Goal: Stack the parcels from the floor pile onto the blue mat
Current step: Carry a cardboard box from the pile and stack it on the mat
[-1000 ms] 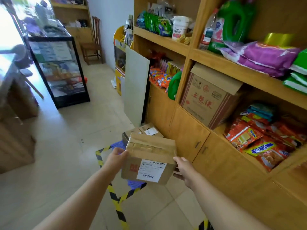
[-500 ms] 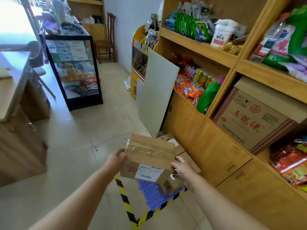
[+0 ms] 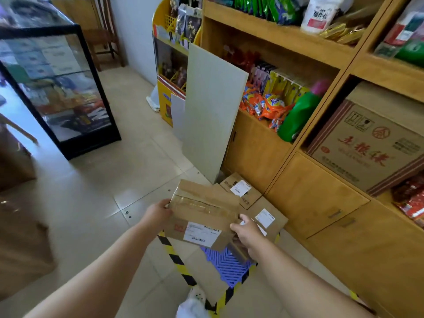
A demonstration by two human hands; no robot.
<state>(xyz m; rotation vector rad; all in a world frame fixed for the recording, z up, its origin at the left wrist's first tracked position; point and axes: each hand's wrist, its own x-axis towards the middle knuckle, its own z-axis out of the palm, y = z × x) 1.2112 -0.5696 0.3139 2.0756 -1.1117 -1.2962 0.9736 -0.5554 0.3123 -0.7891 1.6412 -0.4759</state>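
currently gripping taped cardboard parcel (image 3: pixel 202 216) from both ends: left hand (image 3: pixel 158 213) curled on left edge, right hand (image 3: pixel 246 232) curled on right corner. held in air above blue mat (image 3: pixel 229 265) inside yellow-black floor tape (image 3: pixel 176 260). two labelled parcels (image 3: pixel 254 203) already down just beyond, by wooden cabinet (image 3: pixel 309 198).

You hold the parcel (image 3: pixel 202 216) at frame centre, above the mat (image 3: pixel 229 263); two other parcels (image 3: pixel 241 190) lie behind it, the shelf unit (image 3: pixel 298 187) at right.
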